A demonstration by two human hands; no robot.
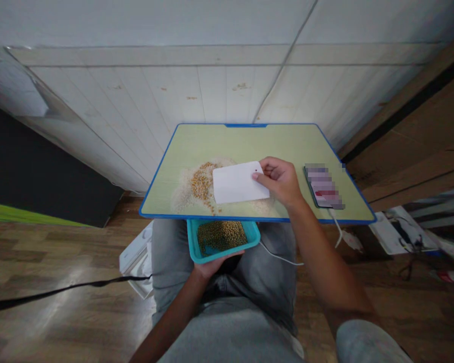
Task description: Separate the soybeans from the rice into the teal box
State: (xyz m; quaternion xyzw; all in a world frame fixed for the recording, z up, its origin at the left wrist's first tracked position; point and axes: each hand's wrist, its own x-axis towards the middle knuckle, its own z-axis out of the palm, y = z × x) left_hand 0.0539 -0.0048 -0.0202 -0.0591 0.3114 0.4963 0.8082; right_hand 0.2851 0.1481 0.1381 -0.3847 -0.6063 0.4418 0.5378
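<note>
Between thumb and fingers, my right hand (pixel 280 177) pinches the right end of a white card (pixel 237 184) with a small hole near that end. The card is held over the table, covering part of a spread of pale grains (pixel 183 194). Yellowish beans (pixel 202 184) lie among the grains, left of the card. Below the table's front edge, my left hand (pixel 214 264) holds a turquoise plastic basket (pixel 206 258) from underneath, over my lap. More beans (pixel 227 234) are in the basket, and its floor shows at the lower left. My left fingers are mostly hidden under it.
The small table (pixel 280 143) has a pale green top and blue rim. A phone (pixel 323 186) lies at its right, with a white cable (pixel 336 227) hanging over the front edge. A white box (pixel 138 257) sits on the floor at left, and brown cardboard (pixel 412 136) stands at right.
</note>
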